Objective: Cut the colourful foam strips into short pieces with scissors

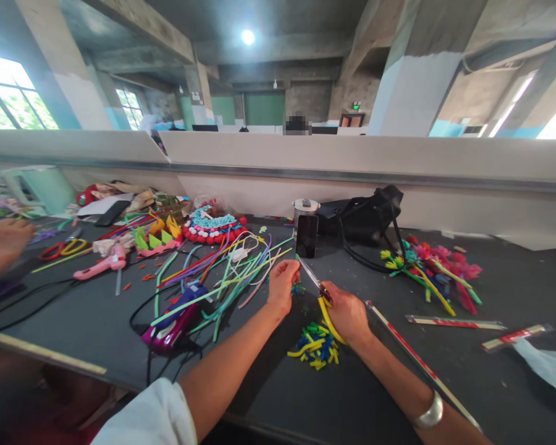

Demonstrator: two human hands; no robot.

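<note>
Yellow-handled scissors [311, 274] fill our right hand [347, 312]; our left hand [282, 284] pinches a green strip [297, 256]. We can't read the red-banded packet [456, 322].

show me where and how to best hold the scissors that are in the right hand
Best by the handle end of the scissors, probably from the near right, as the right hand does: the handles lie on that side, while the blades point away and leftward, toward the left hand.

Dark table [389, 383], heaped short pieces [313, 347], black bag [361, 217]
</note>
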